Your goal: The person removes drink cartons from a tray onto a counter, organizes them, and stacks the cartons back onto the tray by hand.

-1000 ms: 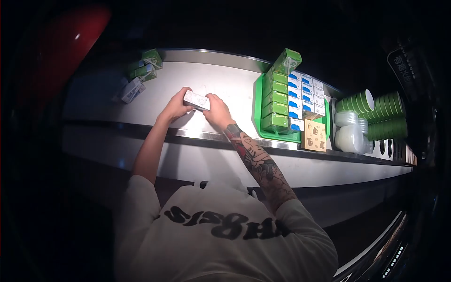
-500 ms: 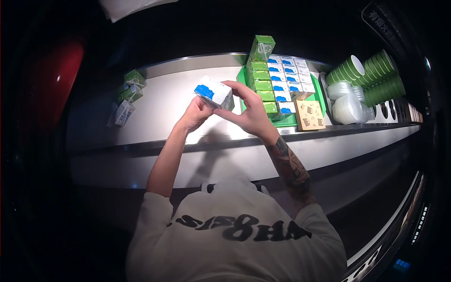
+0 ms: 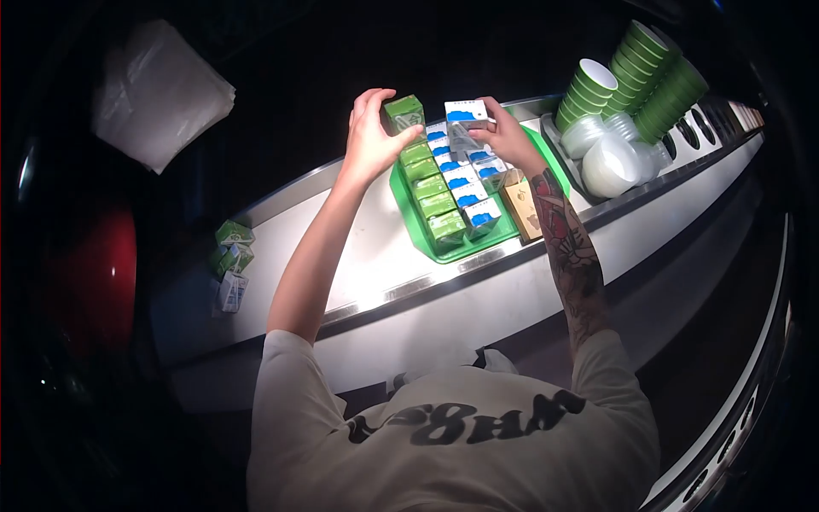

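My left hand (image 3: 372, 141) is closed around a green carton (image 3: 404, 109) at the far end of the green row, thumb on the near side and fingers behind. My right hand (image 3: 505, 135) grips a white-and-blue carton (image 3: 466, 112) by its right side, above the far part of the white-and-blue rows. Below both hands is a green tray (image 3: 452, 256) with a row of green cartons (image 3: 437, 205) on its left and white-and-blue cartons (image 3: 461, 177) beside them. A tan patterned box (image 3: 522, 205) is at the tray's right, partly behind my right forearm.
Stacked green cups (image 3: 589, 87) and clear plastic containers (image 3: 612, 162) stand right of the tray. Crumpled green cartons (image 3: 235, 247) and a crushed white carton (image 3: 232, 292) lie at the counter's left end. A pale translucent sheet or bag (image 3: 162, 98) is at upper left.
Both hands moved from the counter left of the tray to its far end. My left hand left the white-and-blue carton and took hold of the green one; my right hand carried the white-and-blue carton over.
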The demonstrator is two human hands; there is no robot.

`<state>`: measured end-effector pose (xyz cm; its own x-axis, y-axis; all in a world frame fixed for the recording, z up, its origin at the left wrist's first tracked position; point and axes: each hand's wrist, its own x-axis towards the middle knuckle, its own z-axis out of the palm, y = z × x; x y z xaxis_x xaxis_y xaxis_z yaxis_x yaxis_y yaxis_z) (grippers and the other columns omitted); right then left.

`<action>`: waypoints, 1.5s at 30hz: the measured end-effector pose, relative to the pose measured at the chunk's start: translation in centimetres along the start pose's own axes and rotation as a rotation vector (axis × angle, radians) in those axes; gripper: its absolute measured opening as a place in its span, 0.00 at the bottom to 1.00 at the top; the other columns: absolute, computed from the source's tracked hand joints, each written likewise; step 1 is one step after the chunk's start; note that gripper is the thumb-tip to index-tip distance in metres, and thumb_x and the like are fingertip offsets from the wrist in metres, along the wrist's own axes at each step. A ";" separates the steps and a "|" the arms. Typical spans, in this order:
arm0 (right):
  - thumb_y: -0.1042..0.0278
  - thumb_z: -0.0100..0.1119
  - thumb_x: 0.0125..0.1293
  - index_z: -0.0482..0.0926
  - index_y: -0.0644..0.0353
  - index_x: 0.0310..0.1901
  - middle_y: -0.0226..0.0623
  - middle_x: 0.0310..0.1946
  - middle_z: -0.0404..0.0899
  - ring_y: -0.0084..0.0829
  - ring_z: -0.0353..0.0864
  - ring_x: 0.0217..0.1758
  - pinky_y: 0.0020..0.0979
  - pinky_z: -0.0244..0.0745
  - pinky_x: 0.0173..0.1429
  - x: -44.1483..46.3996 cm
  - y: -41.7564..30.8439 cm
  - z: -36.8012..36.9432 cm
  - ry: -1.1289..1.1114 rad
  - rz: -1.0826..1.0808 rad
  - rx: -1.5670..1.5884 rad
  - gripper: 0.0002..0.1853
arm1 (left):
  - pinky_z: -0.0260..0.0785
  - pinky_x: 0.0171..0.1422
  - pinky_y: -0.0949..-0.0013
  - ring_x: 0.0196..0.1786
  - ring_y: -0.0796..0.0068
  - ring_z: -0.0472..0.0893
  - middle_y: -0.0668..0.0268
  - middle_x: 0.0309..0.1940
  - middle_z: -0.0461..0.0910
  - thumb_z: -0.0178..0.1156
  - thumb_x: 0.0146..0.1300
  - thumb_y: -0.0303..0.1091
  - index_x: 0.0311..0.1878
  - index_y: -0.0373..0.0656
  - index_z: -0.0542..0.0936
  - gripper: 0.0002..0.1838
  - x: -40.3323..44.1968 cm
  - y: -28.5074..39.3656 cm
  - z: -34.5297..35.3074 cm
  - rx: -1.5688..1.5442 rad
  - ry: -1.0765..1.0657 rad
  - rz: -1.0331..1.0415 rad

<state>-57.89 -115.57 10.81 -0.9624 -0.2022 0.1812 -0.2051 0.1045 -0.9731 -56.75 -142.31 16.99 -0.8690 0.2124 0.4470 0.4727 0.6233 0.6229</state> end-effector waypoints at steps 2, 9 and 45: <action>0.85 0.61 0.64 0.67 0.64 0.61 0.41 0.54 0.79 0.29 0.80 0.61 0.31 0.74 0.65 2.2 1.3 -0.9 0.003 -0.021 0.065 0.25 | 0.65 0.75 0.54 0.73 0.49 0.67 0.51 0.72 0.62 0.78 0.47 0.37 0.71 0.43 0.66 0.47 2.4 -0.8 0.1 0.038 -0.104 -0.032; 0.85 0.61 0.64 0.61 0.66 0.70 0.50 0.64 0.74 0.34 0.74 0.69 0.32 0.69 0.72 8.8 5.7 -0.1 -0.140 0.084 0.163 0.34 | 0.63 0.76 0.55 0.70 0.50 0.73 0.43 0.64 0.74 0.75 0.53 0.27 0.75 0.42 0.59 0.48 5.3 -7.3 4.8 -0.115 -0.366 -0.254; 0.56 0.66 0.63 0.81 0.69 0.54 0.43 0.50 0.85 0.32 0.82 0.53 0.31 0.74 0.60 -44.6 23.5 16.5 -0.664 1.220 -0.029 0.25 | 0.77 0.27 0.69 0.26 0.72 0.81 0.60 0.35 0.81 0.56 0.67 0.22 0.51 0.39 0.74 0.10 -59.1 -16.9 -1.7 -0.579 0.520 -1.320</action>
<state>-16.83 -120.16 -22.48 -0.2715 -0.3885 -0.8805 0.6832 0.5666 -0.4607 -13.14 -166.66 -18.87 -0.6138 -0.5960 -0.5178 -0.4742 -0.2460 0.8453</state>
